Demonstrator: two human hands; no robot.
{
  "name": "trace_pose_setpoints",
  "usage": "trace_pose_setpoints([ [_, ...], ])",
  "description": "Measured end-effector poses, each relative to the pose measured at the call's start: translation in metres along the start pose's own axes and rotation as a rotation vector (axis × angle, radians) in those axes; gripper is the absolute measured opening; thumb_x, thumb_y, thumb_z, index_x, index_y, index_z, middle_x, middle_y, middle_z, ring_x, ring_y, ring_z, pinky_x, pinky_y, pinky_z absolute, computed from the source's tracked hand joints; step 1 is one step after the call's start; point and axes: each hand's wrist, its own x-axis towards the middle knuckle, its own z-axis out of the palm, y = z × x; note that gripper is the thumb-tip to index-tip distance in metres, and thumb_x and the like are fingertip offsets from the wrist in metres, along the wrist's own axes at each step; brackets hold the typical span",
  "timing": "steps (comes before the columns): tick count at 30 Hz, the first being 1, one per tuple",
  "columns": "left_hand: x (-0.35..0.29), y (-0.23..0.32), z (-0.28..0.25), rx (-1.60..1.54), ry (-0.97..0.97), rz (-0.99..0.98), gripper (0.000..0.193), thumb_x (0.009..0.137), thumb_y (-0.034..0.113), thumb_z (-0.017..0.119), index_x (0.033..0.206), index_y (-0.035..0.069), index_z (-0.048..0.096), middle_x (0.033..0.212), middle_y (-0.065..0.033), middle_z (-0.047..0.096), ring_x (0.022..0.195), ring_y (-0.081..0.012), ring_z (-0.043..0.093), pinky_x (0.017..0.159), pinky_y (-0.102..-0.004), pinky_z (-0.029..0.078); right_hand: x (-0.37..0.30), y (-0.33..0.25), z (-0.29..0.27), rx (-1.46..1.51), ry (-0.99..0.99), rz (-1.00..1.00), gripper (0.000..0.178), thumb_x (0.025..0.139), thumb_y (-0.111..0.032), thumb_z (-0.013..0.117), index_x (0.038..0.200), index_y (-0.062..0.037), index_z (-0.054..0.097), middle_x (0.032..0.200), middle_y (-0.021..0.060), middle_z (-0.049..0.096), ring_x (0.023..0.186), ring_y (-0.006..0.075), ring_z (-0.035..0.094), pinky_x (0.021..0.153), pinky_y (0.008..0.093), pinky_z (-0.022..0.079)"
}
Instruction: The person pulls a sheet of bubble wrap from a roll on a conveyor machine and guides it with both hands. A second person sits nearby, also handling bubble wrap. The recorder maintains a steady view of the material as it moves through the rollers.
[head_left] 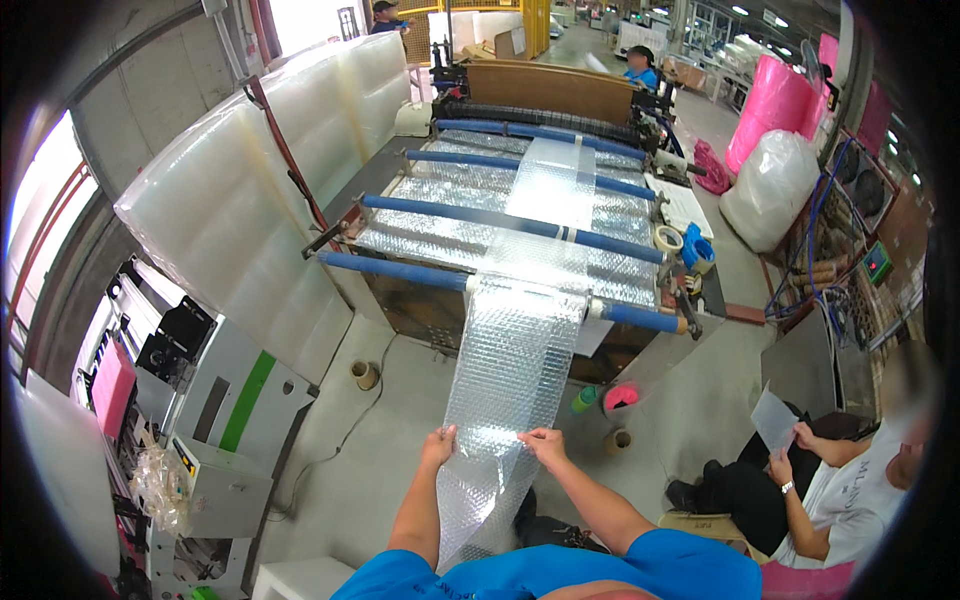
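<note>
A clear strip of bubble wrap (520, 345) runs from the machine over its blue rollers and hangs down toward my body. My left hand (438, 446) is closed on the strip's left edge. Opposite it, my right hand (543, 446) pinches the right side between thumb and fingers. Between the hands the film catches bright light, and its lower end drapes in folds near my blue shirt (560, 572). Several blue rollers (400, 271) cross the machine, with silvery bubble film (450, 185) beneath them.
Tall wrapped white rolls (240, 170) line the left, above a grey-and-green machine (230, 420). At right, a seated person (830, 490) holds a pale sheet (773, 420). Tape rolls (667, 238) lie on the machine's side. A green bottle (584, 399) and a pink-lined bin (621, 398) stand on the floor.
</note>
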Motion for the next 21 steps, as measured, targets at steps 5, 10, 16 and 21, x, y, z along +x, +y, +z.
trace_pose_setpoints([
  [5, 0.026, 0.024, -0.006, -0.048, 0.003, -0.066, 0.057, 0.068, 0.053, 0.054, 0.077, -0.004, 0.058, 0.067, -0.0131, 0.059, 0.066, -0.0216, 0.057, 0.063, -0.0321, 0.043, 0.031, -0.041, -0.014, 0.029, 0.011, -0.110, 0.020, 0.067, -0.020, 0.068, 0.068, -0.0014, 0.060, 0.057, 0.0012, 0.055, 0.048, 0.0064, 0.048, 0.045, 0.0190, 0.039],
  [10, 0.013, 0.044, -0.027, -0.018, -0.151, -0.035, 0.074, 0.056, 0.060, 0.061, 0.085, -0.008, 0.058, 0.079, -0.0162, 0.059, 0.075, -0.0237, 0.057, 0.071, -0.0318, 0.043, 0.033, -0.041, -0.016, 0.105, 0.017, -0.143, 0.021, 0.067, -0.020, 0.068, 0.072, -0.0025, 0.058, 0.064, 0.0023, 0.056, 0.054, 0.0077, 0.050, 0.047, 0.0201, 0.041],
  [16, -0.002, 0.003, -0.036, 0.111, -0.221, 0.042, 0.076, 0.051, 0.059, 0.066, 0.088, -0.006, 0.058, 0.085, -0.0182, 0.059, 0.083, -0.0247, 0.057, 0.074, -0.0320, 0.044, -0.034, -0.064, 0.008, 0.271, 0.035, -0.187, 0.024, 0.067, -0.017, 0.068, 0.084, -0.0035, 0.056, 0.074, 0.0035, 0.056, 0.068, 0.0115, 0.054, 0.052, 0.0248, 0.047],
  [21, -0.059, 0.031, -0.053, 0.037, -0.149, 0.016, 0.070, 0.051, 0.054, 0.069, 0.089, -0.004, 0.059, 0.086, -0.0169, 0.059, 0.080, -0.0229, 0.058, 0.072, -0.0310, 0.045, -0.078, -0.054, 0.020, 0.304, -0.138, -0.098, 0.026, 0.066, -0.017, 0.069, 0.084, -0.0026, 0.056, 0.077, 0.0042, 0.057, 0.070, 0.0120, 0.054, 0.055, 0.0239, 0.047],
])
